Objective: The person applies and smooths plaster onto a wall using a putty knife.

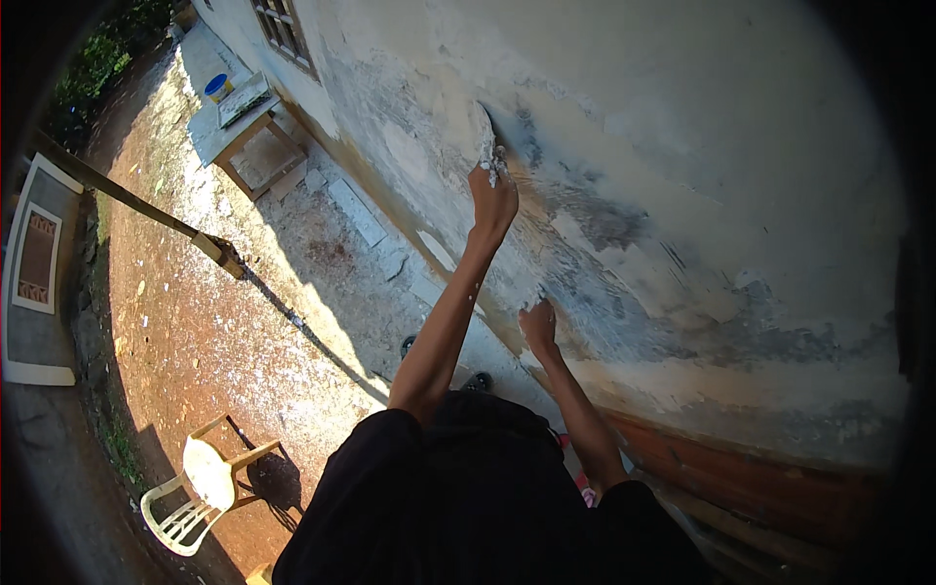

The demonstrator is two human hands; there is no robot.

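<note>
My left hand point(494, 203) is raised to the wall and closed around a putty knife point(487, 132). White paste clings to the knife and to my fingers, and the blade lies against the wall. Lower and to the right, my right hand point(538, 327) is closed close to the wall. A whitish bit shows at the top of its fingers, but what they hold is hidden. The wall point(624, 244) is patchy, with grey scraped streaks and pale smeared areas around both hands.
A table point(258, 156) by the wall carries a blue bucket point(217, 86) and a flat board. A pale plastic chair point(207, 473) stands lower left. A slanting pole point(136, 200) crosses the left side. A barred window point(283, 34) is at the top; reddish-brown wood point(721, 473) lies lower right.
</note>
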